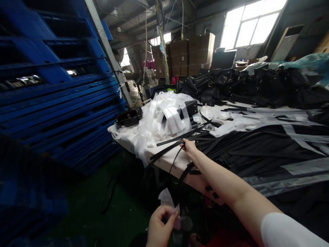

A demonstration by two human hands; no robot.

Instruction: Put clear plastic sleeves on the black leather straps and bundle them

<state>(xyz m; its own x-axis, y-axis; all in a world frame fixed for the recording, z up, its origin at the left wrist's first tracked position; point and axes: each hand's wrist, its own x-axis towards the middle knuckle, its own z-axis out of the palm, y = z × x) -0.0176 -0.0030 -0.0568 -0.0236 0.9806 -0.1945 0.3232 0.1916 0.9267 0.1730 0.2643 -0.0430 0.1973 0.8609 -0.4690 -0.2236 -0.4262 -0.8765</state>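
- While the right hand (189, 147) reaches to mid-frame, its thumb and fingers look pinched together on a thin black strap (177, 156), which hangs down over the table edge at frame centre.
- Left hand (161, 224), bottom centre, in front of the table: thumb and fingertips clamped on a piece of clear film (166, 197).
- Status, my read: mid-work. One strap in the pinch, film not set down; most straps sit in the strap pile (246, 151), untouched by either hand. No finished output I can identify.
- Pile fills right of frame, clear strips lying across it; some strap ends stick out past the edge of the table (183, 166).
- Heap of white film (171, 113) just beyond the right hand, upper centre.
- Black bags (218, 82) massed along upper right.
- Blue pallets (55, 73) stacked at left; cartons (196, 51) in back, top centre.
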